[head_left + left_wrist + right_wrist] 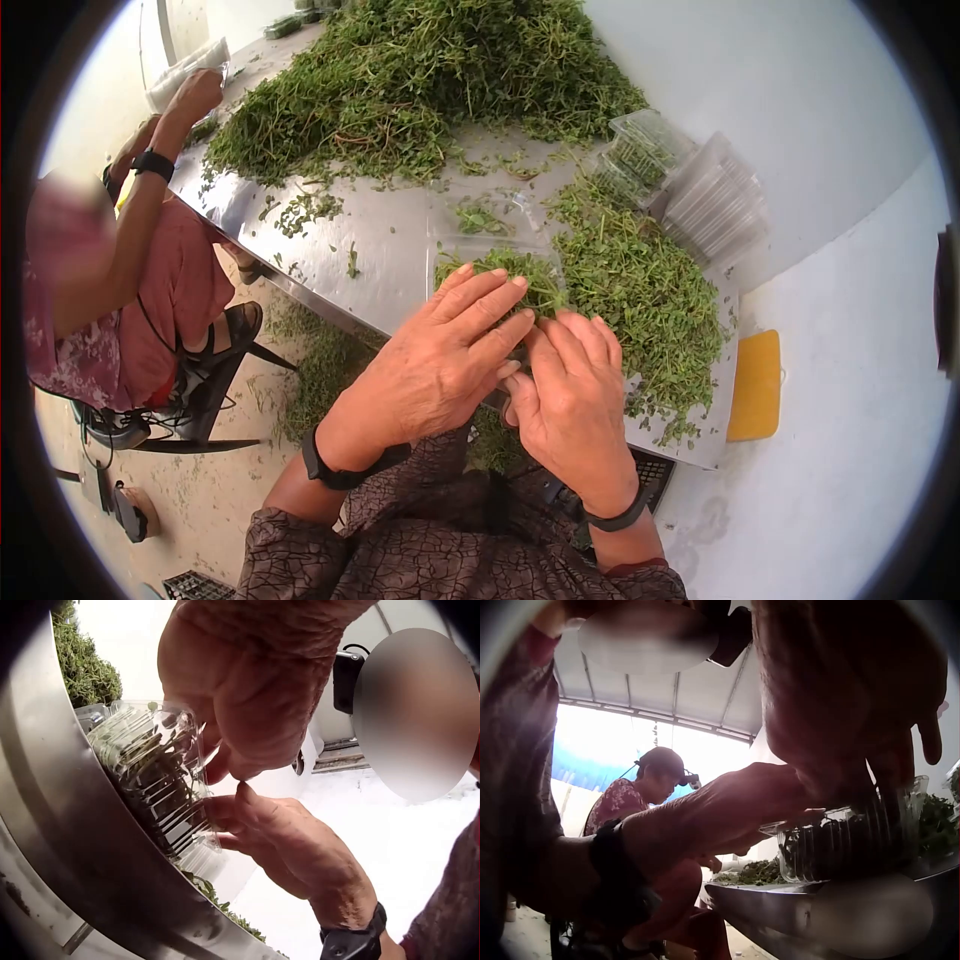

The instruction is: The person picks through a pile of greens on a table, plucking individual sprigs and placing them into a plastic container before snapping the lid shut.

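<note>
A clear plastic clamshell box [161,776], filled with leafy green sprigs [518,268], sits at the near edge of the metal table. Its lid [480,216] is folded back on the far side. My left hand [430,360] lies over the box's left part, with fingers stretched out onto the greens. Beside it, my right hand [575,400] has its fingers extended at the box's right side and touching the sprigs. Both thumbs come close together at the near rim. In the left wrist view, the right fingers reach the box's ribbed wall, and the left fingertips are partly hidden.
A large heap of greens [430,90] covers the table's far side, and a smaller pile [650,300] lies to the right. Stacked clear boxes [715,200] stand by the wall. Another person [130,250] sits at the left. A yellow board [755,385] leans near the wall.
</note>
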Demonstrator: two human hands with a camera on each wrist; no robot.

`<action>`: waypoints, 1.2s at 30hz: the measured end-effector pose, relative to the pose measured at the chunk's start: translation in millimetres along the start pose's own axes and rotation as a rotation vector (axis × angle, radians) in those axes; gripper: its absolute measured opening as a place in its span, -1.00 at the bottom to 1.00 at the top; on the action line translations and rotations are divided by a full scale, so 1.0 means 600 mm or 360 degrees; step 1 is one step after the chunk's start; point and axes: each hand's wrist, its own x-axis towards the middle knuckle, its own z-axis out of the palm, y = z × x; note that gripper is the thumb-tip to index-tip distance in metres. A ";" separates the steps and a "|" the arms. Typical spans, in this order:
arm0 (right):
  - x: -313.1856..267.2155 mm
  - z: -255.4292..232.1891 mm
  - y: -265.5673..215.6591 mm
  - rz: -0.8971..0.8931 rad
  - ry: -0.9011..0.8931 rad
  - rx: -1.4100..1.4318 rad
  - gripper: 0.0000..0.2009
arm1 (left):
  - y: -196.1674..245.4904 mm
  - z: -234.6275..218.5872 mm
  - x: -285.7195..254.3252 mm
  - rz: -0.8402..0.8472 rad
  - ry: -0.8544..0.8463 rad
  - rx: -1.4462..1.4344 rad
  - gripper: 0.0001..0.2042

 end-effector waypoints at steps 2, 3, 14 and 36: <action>0.003 0.005 -0.002 0.0020 0.0003 -0.0045 -0.57 | -0.004 0.009 -0.001 -0.0053 -0.0061 0.0064 -0.59; 0.003 0.009 -0.003 0.0038 0.0012 -0.0040 -0.59 | -0.005 0.008 0.000 -0.0046 -0.0061 0.0060 -0.59; 0.014 -0.042 0.022 0.0037 0.0110 0.0372 -0.63 | -0.010 0.007 -0.007 -0.0073 -0.0133 0.0021 -0.63; 0.049 0.018 0.052 0.0090 0.0118 0.0147 -0.65 | -0.010 0.005 -0.020 -0.0045 -0.0111 0.0059 -0.64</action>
